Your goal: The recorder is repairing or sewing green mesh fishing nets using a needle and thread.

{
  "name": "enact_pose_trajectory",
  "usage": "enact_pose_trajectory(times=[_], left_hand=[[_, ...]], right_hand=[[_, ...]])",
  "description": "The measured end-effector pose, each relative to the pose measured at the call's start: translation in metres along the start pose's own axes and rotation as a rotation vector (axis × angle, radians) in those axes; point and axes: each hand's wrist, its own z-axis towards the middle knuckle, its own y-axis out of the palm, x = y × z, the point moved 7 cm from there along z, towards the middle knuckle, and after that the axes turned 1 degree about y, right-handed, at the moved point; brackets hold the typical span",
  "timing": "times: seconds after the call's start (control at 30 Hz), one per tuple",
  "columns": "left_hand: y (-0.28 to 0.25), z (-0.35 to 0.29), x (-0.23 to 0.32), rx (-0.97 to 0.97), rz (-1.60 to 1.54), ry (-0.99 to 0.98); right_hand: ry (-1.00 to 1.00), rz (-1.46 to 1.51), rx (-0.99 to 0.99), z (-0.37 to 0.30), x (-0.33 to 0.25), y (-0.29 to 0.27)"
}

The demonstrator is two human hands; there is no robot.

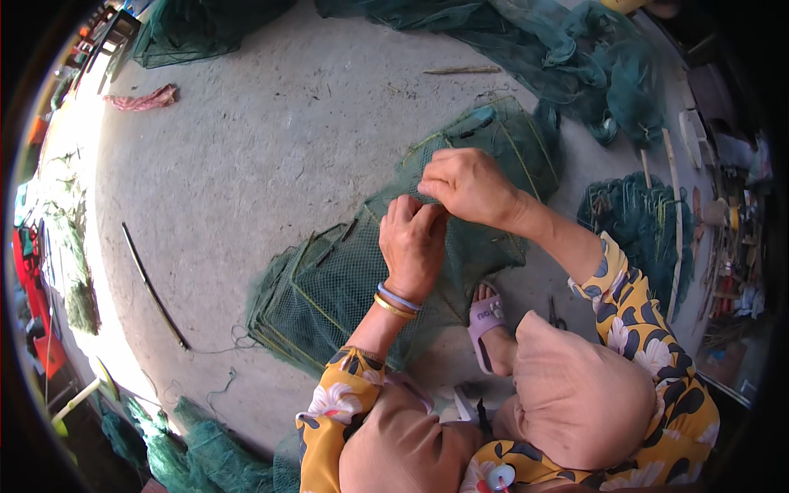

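Note:
A green mesh net trap (329,283) with yellow-green cords along its frame lies across the floor in front of my knees. Over its middle, my left hand (413,242) is closed with the fingertips pinched together, two bangles at its wrist. Close beside it on the right, my right hand (470,185) is also closed in a pinch, its thumb and forefinger near the left hand's fingertips. Whatever lies between the fingers is too small or too hidden to tell.
Piles of green netting (575,62) lie at the back, with more netting (218,448) at the lower left. A dark stick (154,287) rests on the concrete to the left. A pink cloth (144,99) lies at far left. Scissors (556,314) sit by my sandalled foot (491,329).

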Motion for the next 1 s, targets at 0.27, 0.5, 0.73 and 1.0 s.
enact_pose_trajectory(times=[0.27, 0.5, 0.73, 1.0], left_hand=[[0.011, -0.012, -0.021, -0.011, -0.186, -0.206], [-0.012, -0.013, -0.031, -0.013, -0.186, -0.238], [-0.006, -0.007, -0.024, -0.024, -0.241, -0.273], [-0.005, -0.008, -0.026, -0.022, -0.248, -0.273]], right_hand=[[0.137, 1.067, 0.331, 0.041, 0.005, -0.138], [-0.208, -0.067, 0.521, -0.03, -0.023, -0.151], [-0.097, -0.315, -0.005, -0.088, 0.015, -0.051], [0.111, -0.347, 0.03, -0.095, 0.047, -0.051]])
